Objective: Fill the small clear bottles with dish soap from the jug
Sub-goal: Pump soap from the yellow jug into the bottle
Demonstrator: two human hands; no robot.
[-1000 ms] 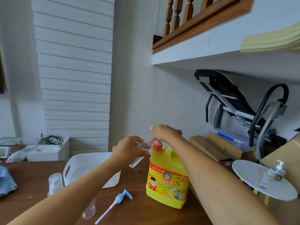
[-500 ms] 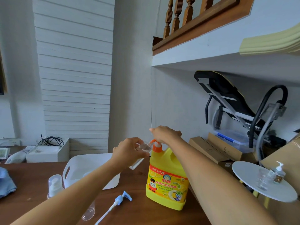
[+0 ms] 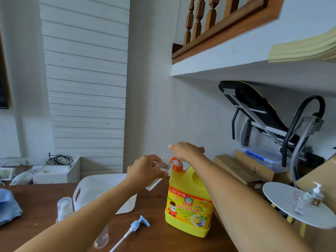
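A yellow dish soap jug [image 3: 189, 210] with an orange pump stands on the brown table [image 3: 36, 211]. My right hand [image 3: 187, 151] rests on top of the pump head, palm down, fingers relaxed over it. My left hand [image 3: 143, 170] grips a small clear bottle [image 3: 162, 165], tilted, with its mouth right at the orange spout. Another small clear bottle [image 3: 101, 237] lies on its side at the front, partly hidden by my left forearm. A capped clear bottle [image 3: 63, 208] stands left of it.
A white tub [image 3: 85, 188] sits behind my left arm. A loose blue-and-white pump [image 3: 134, 226] lies near the jug. A blue cloth [image 3: 7, 206] is at the far left. To the right, a round white stand [image 3: 283, 199] carries a pump bottle [image 3: 315, 195] and a clear glass.
My right hand has risen slightly with the pump head, showing more of its white stem. My left hand keeps the small bottle at the spout.
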